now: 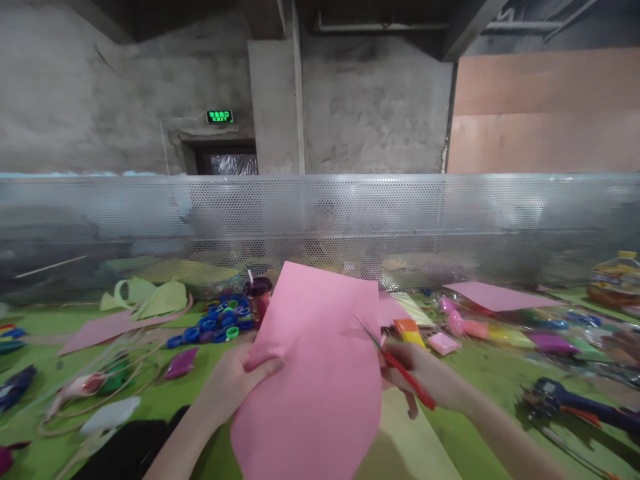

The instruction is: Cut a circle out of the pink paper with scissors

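A large pink sheet of paper (pixel 315 380) is held up in front of me, its lower right edge cut in a curve. My left hand (pixel 245 377) pinches its left side, thumb on the front face. In my right hand (pixel 420 373) are red-handled scissors (pixel 407 380), their blade lying across the right part of the sheet. Part of the scissors and some fingers are hidden behind the handles and the paper. Beneath the pink sheet, a pale yellow sheet (pixel 415 440) lies on the green table (pixel 480 427).
Blue bottle-cap rings (pixel 205 333) and a dark-lidded cup (pixel 259 293) stand behind on the left. Colourful clay packets (pixel 505 335) and a dark blue tool (pixel 590 407) lie right. A black object (pixel 130 453) is near left. A perforated metal panel (pixel 320 220) borders the back.
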Demonstrator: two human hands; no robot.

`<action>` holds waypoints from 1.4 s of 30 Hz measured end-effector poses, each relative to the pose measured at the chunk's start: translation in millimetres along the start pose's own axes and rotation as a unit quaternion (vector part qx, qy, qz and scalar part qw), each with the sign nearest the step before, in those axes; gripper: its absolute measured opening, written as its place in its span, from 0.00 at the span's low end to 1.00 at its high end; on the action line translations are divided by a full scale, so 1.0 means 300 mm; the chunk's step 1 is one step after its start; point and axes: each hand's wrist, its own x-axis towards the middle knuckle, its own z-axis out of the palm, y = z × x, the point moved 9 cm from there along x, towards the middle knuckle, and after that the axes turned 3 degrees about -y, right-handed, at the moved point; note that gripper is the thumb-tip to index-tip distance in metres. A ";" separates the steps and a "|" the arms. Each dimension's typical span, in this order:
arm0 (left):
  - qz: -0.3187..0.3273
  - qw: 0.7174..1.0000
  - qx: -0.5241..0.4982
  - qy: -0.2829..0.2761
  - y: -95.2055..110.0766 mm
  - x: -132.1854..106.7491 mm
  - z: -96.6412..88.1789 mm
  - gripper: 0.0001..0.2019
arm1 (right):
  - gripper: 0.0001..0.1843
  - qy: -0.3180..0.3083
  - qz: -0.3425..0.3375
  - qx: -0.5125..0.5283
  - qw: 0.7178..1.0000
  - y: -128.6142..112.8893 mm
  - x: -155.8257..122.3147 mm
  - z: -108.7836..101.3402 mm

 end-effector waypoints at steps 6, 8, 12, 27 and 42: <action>-0.009 1.000 0.001 -0.005 0.007 -0.006 0.000 0.15 | 0.14 -0.022 0.015 -0.027 0.999 -0.006 -0.007 -0.001; -0.002 1.000 0.004 -0.011 0.016 -0.007 0.006 0.14 | 0.13 -0.025 0.014 -0.018 0.999 -0.010 -0.008 0.002; 0.000 0.999 0.011 -0.030 0.026 -0.010 0.024 0.14 | 0.11 -0.036 0.015 -0.018 0.999 0.001 -0.005 0.013; -0.016 0.998 -0.020 -0.050 0.020 -0.018 0.045 0.14 | 0.12 -0.032 0.023 -0.068 0.997 -0.012 -0.017 -0.019; 0.000 0.997 -0.035 -0.076 0.045 -0.028 0.065 0.08 | 0.09 -0.053 0.036 -0.067 0.996 -0.023 -0.029 -0.011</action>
